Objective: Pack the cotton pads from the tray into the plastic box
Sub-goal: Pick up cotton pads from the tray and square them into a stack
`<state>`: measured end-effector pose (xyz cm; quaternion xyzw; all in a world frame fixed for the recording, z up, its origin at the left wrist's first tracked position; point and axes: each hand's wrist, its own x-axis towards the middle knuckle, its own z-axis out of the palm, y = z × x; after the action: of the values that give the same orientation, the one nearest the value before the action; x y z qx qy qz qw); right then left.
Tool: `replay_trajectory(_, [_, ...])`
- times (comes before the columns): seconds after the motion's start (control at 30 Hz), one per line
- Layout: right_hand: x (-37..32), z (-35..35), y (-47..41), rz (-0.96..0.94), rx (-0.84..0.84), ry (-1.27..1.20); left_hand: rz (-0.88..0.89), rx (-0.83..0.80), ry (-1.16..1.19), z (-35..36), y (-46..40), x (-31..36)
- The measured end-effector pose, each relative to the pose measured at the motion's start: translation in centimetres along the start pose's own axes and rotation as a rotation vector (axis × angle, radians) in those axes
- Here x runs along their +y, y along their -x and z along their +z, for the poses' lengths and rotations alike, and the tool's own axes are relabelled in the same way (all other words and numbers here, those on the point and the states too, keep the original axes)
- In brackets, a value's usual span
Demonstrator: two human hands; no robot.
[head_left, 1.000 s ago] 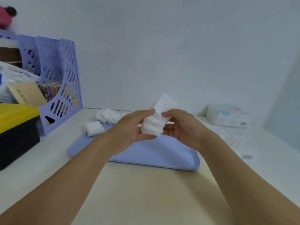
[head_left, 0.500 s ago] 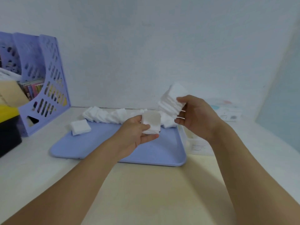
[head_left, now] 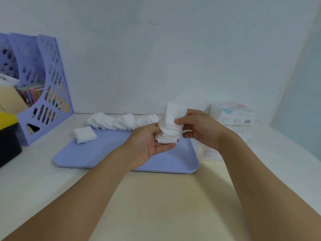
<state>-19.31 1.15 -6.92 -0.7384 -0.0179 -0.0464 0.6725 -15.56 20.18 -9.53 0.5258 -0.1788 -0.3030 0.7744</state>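
Item under handling: a tilted stack of white square cotton pads (head_left: 171, 125), held above the far right part of the flat lilac plastic tray (head_left: 107, 153). The left hand (head_left: 150, 142) supports it from below and from the left, palm up, fingers curled lightly under the lowest pads. The right hand (head_left: 199, 129) closes on the stack's right side, thumb on the front face near the top, fingers behind. Both hands have hold of the same stack.

Change noted: half a second ago the pads were divided, a small batch in the left hand and a taller fanned batch raised in the right, with the hands apart. The two batches are now joined in one stack and the hands have come together.

To the left of the grip, a row of loose white cotton pads (head_left: 119, 121) lies along the tray's far edge, overlapping one another. Further left, a small separate stack of white pads (head_left: 85, 134) sits at the tray's far left corner, partly over the rim.

Below and just right of the right hand, a clear plastic box (head_left: 208, 152) stands beside the tray's right edge; its contents cannot be made out. Beyond the right hand, a white rectangular packet with pale printing (head_left: 232, 114) rests against the wall.

Well to the left of the grip stand a lilac perforated plastic file holder (head_left: 45, 94) holding books and a black bin with a yellow lid (head_left: 8, 136). All rests on a pale desk (head_left: 156, 206).
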Motion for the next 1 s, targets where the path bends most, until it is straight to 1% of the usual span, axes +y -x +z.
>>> replay_trajectory(0.1, [0.1,0.0,0.0,-0.03,0.032,0.04,-0.002,0.016,0.038,-0.1,-0.2,0.0])
replay_trajectory(0.23, [0.2,0.1,-0.1,-0.071,0.075,0.019,0.002,0.013,0.067,-0.2,-0.4,0.0])
replay_trajectory(0.4, [0.3,0.0,-0.2,-0.1,0.08,0.039,0.059,-0.008,0.036,-0.3,-0.4,-0.3])
replay_trajectory(0.6, [0.0,0.1,-0.4,-0.084,0.071,-0.164,0.067,0.009,0.079,-0.5,-0.8,-0.4])
replay_trajectory(0.7, [-0.3,0.0,-0.4,-0.102,0.166,-0.28,0.077,0.023,0.068,-0.6,-1.1,-0.7])
replay_trajectory(0.77, [-0.7,-0.5,-0.3,-0.123,0.221,-0.354,0.101,0.061,0.071,-0.6,-1.3,-0.9])
replay_trajectory(0.83, [-0.9,-0.9,-0.2,-0.132,0.22,-0.397,0.149,0.127,0.054,-0.7,-1.5,-0.9])
replay_trajectory(0.9, [-0.9,-0.6,-0.2,-0.112,0.152,-0.33,0.197,0.163,0.0,-0.7,-1.4,-0.9])
replay_trajectory(1.0, [-0.2,0.4,-0.3,-0.092,0.068,-0.151,0.209,0.132,-0.05,-0.5,-1.0,-0.7])
